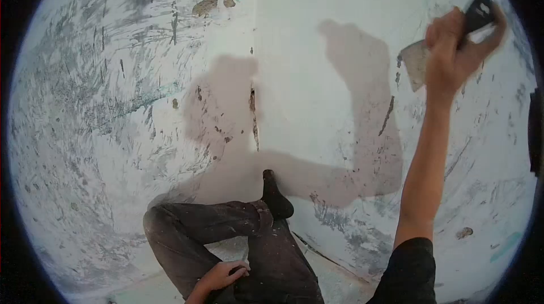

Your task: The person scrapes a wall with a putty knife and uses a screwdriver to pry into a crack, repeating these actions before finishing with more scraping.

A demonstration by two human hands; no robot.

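At the upper right, my right hand is closed around a putty knife. Its black handle sticks up past my fingers, and the wide blade points down and left, overlapping the pale wall in this view. Low in the frame, my left hand rests over my lap with its fingers curled. A thin pale edge shows just above those fingers; I cannot tell what they hold.
Grey scrape marks and brown chipped spots cover the wall on the left. A dark cracked seam runs down the middle. My bent leg and dark-socked foot are in front of the wall, and my shadow falls across it.
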